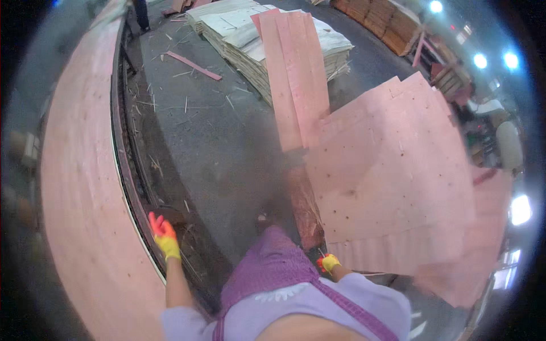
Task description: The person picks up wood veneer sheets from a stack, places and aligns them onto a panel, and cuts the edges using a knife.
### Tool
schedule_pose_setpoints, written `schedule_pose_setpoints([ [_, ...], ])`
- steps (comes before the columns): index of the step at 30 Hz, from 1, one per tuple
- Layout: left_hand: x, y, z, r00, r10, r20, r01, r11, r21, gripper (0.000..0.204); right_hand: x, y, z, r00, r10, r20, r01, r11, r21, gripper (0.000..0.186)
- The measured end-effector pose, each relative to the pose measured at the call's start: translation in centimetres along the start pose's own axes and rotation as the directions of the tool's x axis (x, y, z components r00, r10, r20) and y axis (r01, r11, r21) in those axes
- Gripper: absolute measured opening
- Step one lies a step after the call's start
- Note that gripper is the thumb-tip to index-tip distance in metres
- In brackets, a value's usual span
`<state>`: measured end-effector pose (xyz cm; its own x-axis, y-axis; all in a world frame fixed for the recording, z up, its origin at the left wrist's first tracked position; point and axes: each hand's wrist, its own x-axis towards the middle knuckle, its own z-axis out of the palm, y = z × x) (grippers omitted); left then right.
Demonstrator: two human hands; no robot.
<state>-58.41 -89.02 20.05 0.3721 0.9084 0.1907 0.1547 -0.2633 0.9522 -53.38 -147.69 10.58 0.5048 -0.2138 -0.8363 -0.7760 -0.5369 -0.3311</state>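
My left hand [164,236], in a yellow glove with red-orange fingers, is held at the edge of a long pink veneer-covered bench [85,170]. Its fingers stretch out and I see nothing in them. My right hand [328,263], gloved alike, is low beside the near corner of a stack of pink wood veneer sheets [392,170]. Its fingers are curled, and a thin sliver-like thing sticks up from them, too small to name. Narrower pink veneer strips [296,74] lie past the far left corner of that stack.
A pile of pale veneer sheets [256,57] sits on the floor ahead. A pink strip [193,65] and thin wood scraps are scattered over the grey floor [205,131]. More pink sheets [455,278] overhang at the right. A person's legs [141,14] show at the far left.
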Motion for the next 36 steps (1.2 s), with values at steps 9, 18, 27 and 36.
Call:
schedule_pose_setpoints([
  [9, 8.1, 4.3, 28.5, 0.963, 0.015, 0.268, 0.000, 0.998, -0.057, 0.061, 17.2, -23.5, -5.9, 0.942, -0.336, 0.025, 0.336, 0.940, -0.057, 0.046],
  [18, 21.4, 5.1, 49.5, 0.882, -0.054, 0.468, 0.082, 0.996, -0.041, 0.062, 16.4, -60.2, -8.2, 0.810, -0.580, 0.083, 0.511, 0.769, 0.385, 0.046],
  [27, 42.7, 15.6, 77.4, 0.761, 0.198, 0.618, -0.110, 0.978, -0.178, 0.066, 22.7, -96.5, -8.6, 0.632, -0.763, 0.139, 0.623, 0.606, 0.494, 0.044],
  [36, 57.2, 23.6, 99.5, 0.779, 0.294, 0.554, -0.292, 0.952, -0.095, 0.061, 27.7, -130.3, -7.1, 0.260, -0.961, -0.095, 0.949, 0.272, -0.158, 0.033],
])
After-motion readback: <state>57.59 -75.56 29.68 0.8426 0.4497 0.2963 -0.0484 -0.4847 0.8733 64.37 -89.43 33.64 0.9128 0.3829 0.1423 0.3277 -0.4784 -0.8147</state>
